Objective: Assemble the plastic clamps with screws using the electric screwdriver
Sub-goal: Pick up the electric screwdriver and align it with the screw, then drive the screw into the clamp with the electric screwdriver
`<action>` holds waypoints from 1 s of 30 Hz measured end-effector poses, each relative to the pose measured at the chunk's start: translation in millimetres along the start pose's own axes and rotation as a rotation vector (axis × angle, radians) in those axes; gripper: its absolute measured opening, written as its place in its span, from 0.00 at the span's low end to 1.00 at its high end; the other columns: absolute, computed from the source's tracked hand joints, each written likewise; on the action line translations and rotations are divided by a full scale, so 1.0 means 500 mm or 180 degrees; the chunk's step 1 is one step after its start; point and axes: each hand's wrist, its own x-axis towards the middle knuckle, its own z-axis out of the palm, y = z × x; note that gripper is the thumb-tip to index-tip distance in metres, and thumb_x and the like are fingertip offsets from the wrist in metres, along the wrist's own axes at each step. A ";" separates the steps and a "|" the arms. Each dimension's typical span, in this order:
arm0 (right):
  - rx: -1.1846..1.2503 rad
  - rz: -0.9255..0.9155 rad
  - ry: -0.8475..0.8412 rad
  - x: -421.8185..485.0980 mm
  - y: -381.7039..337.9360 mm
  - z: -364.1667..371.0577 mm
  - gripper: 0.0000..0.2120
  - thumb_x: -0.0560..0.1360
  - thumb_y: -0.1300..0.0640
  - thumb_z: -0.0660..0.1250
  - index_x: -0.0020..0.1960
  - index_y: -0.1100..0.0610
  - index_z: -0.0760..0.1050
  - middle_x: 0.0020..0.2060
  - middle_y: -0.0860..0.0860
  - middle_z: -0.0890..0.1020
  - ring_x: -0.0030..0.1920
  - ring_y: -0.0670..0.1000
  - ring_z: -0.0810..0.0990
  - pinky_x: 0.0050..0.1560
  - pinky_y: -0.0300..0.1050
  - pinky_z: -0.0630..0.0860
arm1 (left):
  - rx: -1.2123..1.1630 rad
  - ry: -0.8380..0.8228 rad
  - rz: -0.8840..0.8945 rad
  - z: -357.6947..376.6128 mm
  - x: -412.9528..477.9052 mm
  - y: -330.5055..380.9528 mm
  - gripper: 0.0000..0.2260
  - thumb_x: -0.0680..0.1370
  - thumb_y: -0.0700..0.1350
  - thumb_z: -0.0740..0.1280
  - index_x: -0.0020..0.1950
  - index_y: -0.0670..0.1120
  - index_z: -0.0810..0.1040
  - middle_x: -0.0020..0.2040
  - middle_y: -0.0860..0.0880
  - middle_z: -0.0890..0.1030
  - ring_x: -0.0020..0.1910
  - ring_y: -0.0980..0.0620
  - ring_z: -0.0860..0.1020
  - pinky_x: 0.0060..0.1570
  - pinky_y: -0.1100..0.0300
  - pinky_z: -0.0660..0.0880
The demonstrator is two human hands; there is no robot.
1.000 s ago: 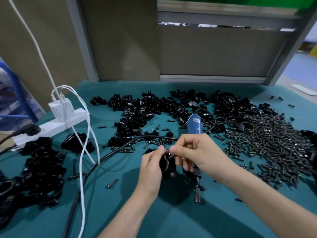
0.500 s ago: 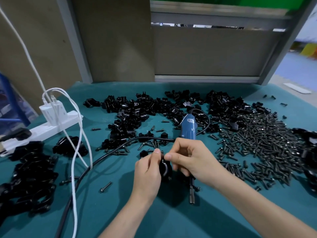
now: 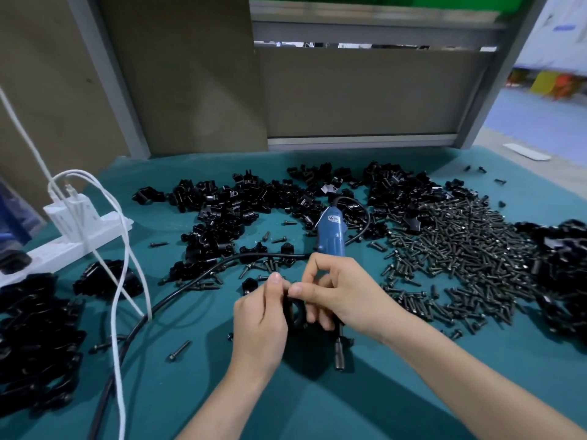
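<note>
Here, head view: both hands meet above the teal mat [image 3: 317, 408].
Part: the plastic clamp [image 3: 297, 311], black, sits between them.
Left: the left hand [image 3: 260, 325] curls round its side.
Right: the right hand [image 3: 346, 300] wraps the electric screwdriver [image 3: 330, 239], with thumb and forefinger pinching at the clamp's top; whether a screw is there cannot be told.
Handling: likely light, stiff and smooth; hold the ring's outer sides, clear of the screw hole.
Containers: none seen; screws [image 3: 460, 242] and clamp pieces [image 3: 222, 211] lie in loose heaps.

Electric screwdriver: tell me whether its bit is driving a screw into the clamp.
No: the electric screwdriver pokes its tip out below the right hand, clear of the clamp.
</note>
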 end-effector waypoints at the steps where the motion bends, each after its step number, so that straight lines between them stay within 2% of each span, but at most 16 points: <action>1: 0.0118 -0.0004 -0.0053 -0.003 -0.003 -0.004 0.09 0.74 0.60 0.71 0.42 0.61 0.72 0.27 0.54 0.80 0.21 0.49 0.74 0.24 0.38 0.70 | -0.0031 0.0031 -0.0029 -0.003 0.002 0.000 0.22 0.80 0.54 0.52 0.35 0.49 0.80 0.29 0.46 0.80 0.31 0.49 0.76 0.36 0.54 0.71; 3: 0.0246 -0.0014 -0.0149 -0.009 -0.008 -0.014 0.04 0.74 0.66 0.71 0.45 0.63 0.75 0.31 0.55 0.81 0.28 0.50 0.79 0.31 0.41 0.77 | -0.0068 0.0105 -0.0131 -0.009 0.007 0.000 0.24 0.79 0.56 0.52 0.39 0.46 0.82 0.30 0.44 0.81 0.33 0.47 0.77 0.37 0.53 0.72; 5: 0.0029 -0.0103 -0.0073 -0.012 -0.012 -0.020 0.03 0.74 0.68 0.69 0.47 0.65 0.77 0.32 0.53 0.82 0.32 0.49 0.82 0.37 0.40 0.79 | -0.0059 0.0098 -0.0224 -0.013 0.007 0.002 0.24 0.78 0.58 0.52 0.38 0.48 0.83 0.27 0.43 0.78 0.30 0.50 0.76 0.35 0.54 0.70; 7: -0.0369 -0.0203 0.0046 -0.013 -0.014 -0.018 0.01 0.75 0.67 0.69 0.45 0.64 0.78 0.31 0.52 0.82 0.33 0.48 0.81 0.39 0.38 0.79 | 0.0040 0.0060 -0.0172 -0.013 0.004 0.007 0.26 0.78 0.57 0.52 0.34 0.43 0.80 0.23 0.46 0.72 0.25 0.53 0.70 0.31 0.54 0.67; 10: -0.1140 -0.0343 0.0100 -0.011 -0.018 -0.014 0.02 0.76 0.63 0.69 0.44 0.60 0.78 0.31 0.51 0.83 0.33 0.47 0.82 0.39 0.39 0.79 | 0.0360 0.0048 0.0060 -0.011 0.001 0.014 0.30 0.80 0.55 0.51 0.32 0.31 0.74 0.21 0.47 0.65 0.25 0.45 0.66 0.30 0.50 0.63; 13: -0.1615 -0.0478 0.0086 -0.006 -0.022 -0.012 0.06 0.77 0.59 0.67 0.42 0.58 0.78 0.32 0.48 0.83 0.33 0.46 0.83 0.40 0.42 0.80 | 0.0349 0.0108 0.0109 -0.013 0.004 0.013 0.29 0.80 0.53 0.52 0.31 0.31 0.72 0.21 0.52 0.63 0.23 0.50 0.63 0.27 0.54 0.61; 15: -0.1559 -0.0420 -0.0029 -0.003 -0.024 -0.014 0.08 0.77 0.57 0.68 0.41 0.58 0.79 0.32 0.48 0.83 0.32 0.45 0.83 0.37 0.39 0.79 | 0.0248 0.0122 0.0056 -0.013 0.005 0.010 0.29 0.80 0.53 0.52 0.33 0.30 0.74 0.21 0.53 0.63 0.23 0.54 0.63 0.26 0.56 0.59; 17: -0.1275 -0.0162 0.0031 0.005 -0.025 -0.033 0.10 0.76 0.53 0.68 0.40 0.58 0.80 0.32 0.49 0.84 0.30 0.45 0.82 0.34 0.38 0.78 | 0.0124 0.0162 -0.0004 -0.011 0.003 0.010 0.28 0.80 0.53 0.53 0.32 0.32 0.73 0.21 0.54 0.63 0.24 0.55 0.63 0.25 0.63 0.60; 19: -0.1261 0.0189 0.0595 0.024 -0.018 -0.070 0.13 0.73 0.46 0.70 0.40 0.57 0.80 0.29 0.50 0.83 0.28 0.46 0.80 0.32 0.40 0.76 | -0.0046 0.0215 -0.0148 -0.009 0.003 0.009 0.28 0.82 0.54 0.55 0.32 0.35 0.73 0.20 0.55 0.61 0.23 0.55 0.61 0.26 0.70 0.63; 21: -0.1871 0.0686 0.1067 0.045 0.001 -0.100 0.20 0.69 0.37 0.70 0.43 0.55 0.75 0.29 0.49 0.81 0.27 0.45 0.80 0.31 0.40 0.73 | -0.0233 0.0238 -0.0342 -0.009 0.004 0.005 0.27 0.83 0.54 0.54 0.30 0.38 0.68 0.20 0.56 0.61 0.23 0.55 0.60 0.24 0.67 0.62; 23: -0.2346 0.1199 0.1067 0.066 0.024 -0.101 0.29 0.65 0.30 0.70 0.47 0.54 0.69 0.34 0.48 0.80 0.32 0.45 0.78 0.30 0.40 0.70 | -0.0381 0.0218 -0.0494 -0.012 0.006 0.000 0.28 0.83 0.53 0.53 0.31 0.35 0.64 0.24 0.50 0.64 0.26 0.51 0.61 0.26 0.62 0.60; 25: -0.2238 0.1392 0.1085 0.090 0.044 -0.093 0.31 0.63 0.32 0.73 0.49 0.55 0.66 0.39 0.48 0.76 0.36 0.45 0.76 0.28 0.40 0.68 | -0.0481 0.0199 -0.0631 -0.015 0.009 -0.005 0.29 0.84 0.53 0.53 0.32 0.31 0.66 0.28 0.45 0.67 0.28 0.49 0.62 0.29 0.60 0.61; 27: -0.1844 0.1493 0.1071 0.109 0.046 -0.096 0.27 0.64 0.40 0.77 0.49 0.57 0.70 0.40 0.51 0.78 0.33 0.49 0.76 0.27 0.39 0.70 | -0.0579 0.0205 -0.0702 -0.016 0.010 -0.008 0.30 0.84 0.54 0.53 0.33 0.29 0.69 0.30 0.44 0.68 0.30 0.49 0.63 0.31 0.59 0.61; 30: -0.1118 0.1629 0.0872 0.109 0.032 -0.106 0.22 0.65 0.48 0.76 0.50 0.60 0.75 0.41 0.55 0.80 0.36 0.52 0.75 0.34 0.41 0.70 | -0.0716 0.0153 -0.0755 -0.016 0.012 -0.013 0.31 0.83 0.56 0.53 0.35 0.30 0.73 0.33 0.44 0.71 0.32 0.49 0.65 0.34 0.59 0.62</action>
